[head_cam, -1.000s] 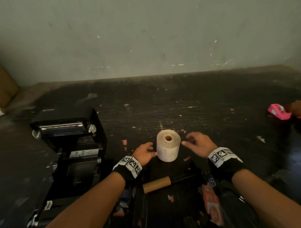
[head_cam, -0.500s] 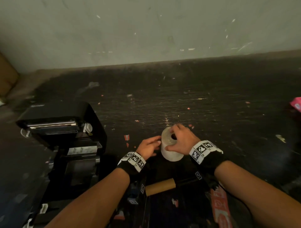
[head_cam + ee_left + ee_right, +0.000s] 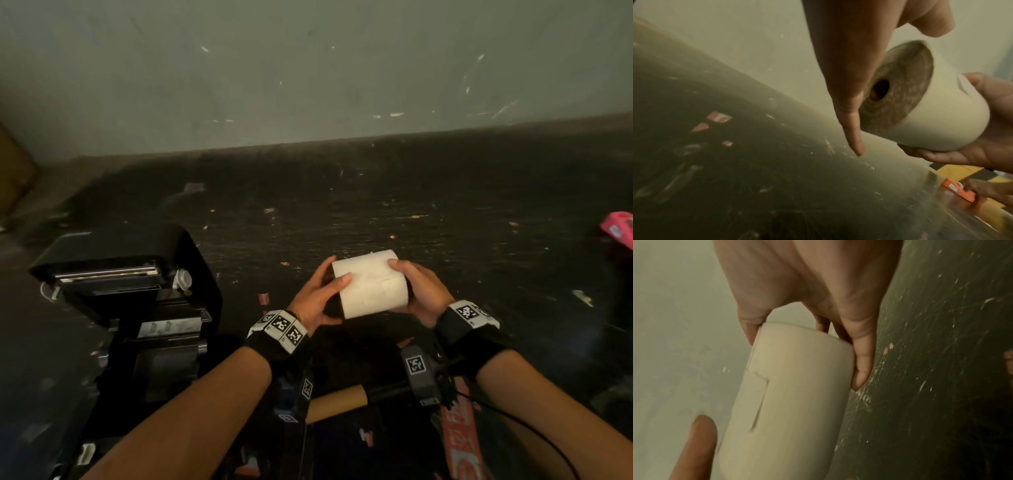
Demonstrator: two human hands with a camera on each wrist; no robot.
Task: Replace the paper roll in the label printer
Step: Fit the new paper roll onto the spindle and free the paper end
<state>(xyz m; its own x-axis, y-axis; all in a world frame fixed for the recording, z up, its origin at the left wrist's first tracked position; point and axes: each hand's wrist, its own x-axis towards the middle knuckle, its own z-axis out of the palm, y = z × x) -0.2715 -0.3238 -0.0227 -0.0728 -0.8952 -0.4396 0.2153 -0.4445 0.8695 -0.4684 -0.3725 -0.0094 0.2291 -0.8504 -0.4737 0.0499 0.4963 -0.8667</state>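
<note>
**Paper roll held in both hands, printer open at left**

Item 1. Paper roll, white, full, lying on its side, lifted clear of the counter. One flat end with the core hole faces the left hand; a loose outer edge shows on the wrap in the right wrist view.

Item 2. Left hand: fingers extended along the roll's left end, one fingertip laid on the white wrap; not curled round it.

Item 3. Right hand: cupped about the roll's right end, thumb on top, fingers curled underneath, gripping it.

Item 4. Label printer, black, on the counter well to the left of the hands, lid raised, paper bay exposed.

Item 5. Cardboard core, brown, bare, lying on its side near the person, below the wrists.

Item 6. Pink object at the far right edge of the counter; kind cannot be told.

Item 7. Counter surface: dark, scratched, strewn with small paper scraps.
</note>
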